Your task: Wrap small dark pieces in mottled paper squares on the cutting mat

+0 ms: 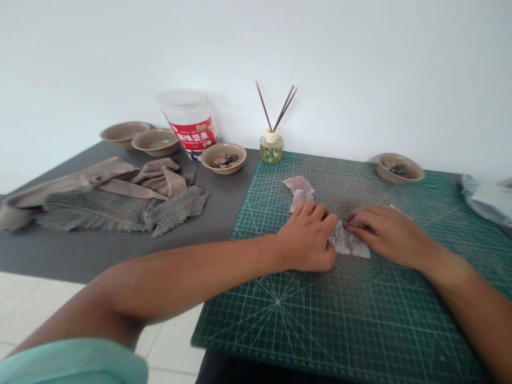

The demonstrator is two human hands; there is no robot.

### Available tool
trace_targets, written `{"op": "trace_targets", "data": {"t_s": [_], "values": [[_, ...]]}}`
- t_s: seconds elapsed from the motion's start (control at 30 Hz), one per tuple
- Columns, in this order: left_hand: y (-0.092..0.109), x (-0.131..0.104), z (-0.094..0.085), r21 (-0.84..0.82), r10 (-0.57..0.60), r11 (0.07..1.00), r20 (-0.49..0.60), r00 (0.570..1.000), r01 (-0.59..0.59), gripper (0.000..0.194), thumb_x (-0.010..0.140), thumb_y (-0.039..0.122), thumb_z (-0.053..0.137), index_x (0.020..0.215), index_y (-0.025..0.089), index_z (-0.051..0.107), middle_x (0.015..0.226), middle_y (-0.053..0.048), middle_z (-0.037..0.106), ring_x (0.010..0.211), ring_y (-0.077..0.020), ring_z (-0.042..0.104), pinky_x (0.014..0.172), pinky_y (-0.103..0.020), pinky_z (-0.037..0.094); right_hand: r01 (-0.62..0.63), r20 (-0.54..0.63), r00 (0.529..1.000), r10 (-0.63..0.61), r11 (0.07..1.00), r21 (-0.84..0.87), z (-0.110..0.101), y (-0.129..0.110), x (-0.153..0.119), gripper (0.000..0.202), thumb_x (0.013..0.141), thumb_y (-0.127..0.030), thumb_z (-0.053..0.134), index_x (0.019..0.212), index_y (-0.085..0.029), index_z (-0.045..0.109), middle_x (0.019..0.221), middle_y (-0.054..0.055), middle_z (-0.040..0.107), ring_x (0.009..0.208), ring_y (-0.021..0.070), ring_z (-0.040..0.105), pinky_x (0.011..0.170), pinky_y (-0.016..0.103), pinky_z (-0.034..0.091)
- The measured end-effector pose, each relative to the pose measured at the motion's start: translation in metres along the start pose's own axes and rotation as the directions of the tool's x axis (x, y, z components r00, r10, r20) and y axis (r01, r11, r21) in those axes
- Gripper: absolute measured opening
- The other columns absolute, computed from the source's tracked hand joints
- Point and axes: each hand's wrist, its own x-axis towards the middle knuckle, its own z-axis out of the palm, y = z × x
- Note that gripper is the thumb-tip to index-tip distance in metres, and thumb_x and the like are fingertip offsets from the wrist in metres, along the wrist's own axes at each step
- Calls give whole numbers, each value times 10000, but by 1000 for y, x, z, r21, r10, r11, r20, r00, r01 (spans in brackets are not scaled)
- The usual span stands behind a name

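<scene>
A small whitish translucent packet lies on the green cutting mat, between my two hands. My left hand is closed, its curled fingers gripping the packet's left side. My right hand has its fingers pinched together at the packet's upper edge; whatever is between the fingertips is too small to make out. Just beyond my left hand rest pale pinkish pouches, partly overlapping. Behind my right hand a bit of another pale piece shows.
A bowl with dark and light pieces stands back right, a similar bowl left of the mat. A reed diffuser, a red-labelled plastic tub, two bowls, crumpled cloths and a plastic bag are around.
</scene>
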Motion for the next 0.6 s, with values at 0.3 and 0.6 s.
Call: {"op": "trace_targets", "data": {"t_s": [0.3, 0.6], "values": [[0, 0, 0, -11, 4, 1000, -2, 1000, -4, 276, 812, 334, 562, 1036, 174, 572, 1135, -119, 600, 1089, -308, 515, 1003, -499, 425, 13, 16, 1000, -13, 1000, 23, 4, 2, 2, 155, 1008, -284, 539, 947, -240, 675, 988, 65, 724, 924, 261, 674, 830, 442, 491], [1, 0, -2, -12, 17, 1000, 18, 1000, -16, 277, 831, 347, 562, 1045, 172, 573, 1145, -121, 601, 1093, -307, 515, 997, -490, 428, 32, 111, 992, -53, 982, 184, 1, -13, -3, 193, 1001, -247, 529, 903, -251, 695, 970, 48, 717, 912, 234, 667, 815, 401, 515]]}}
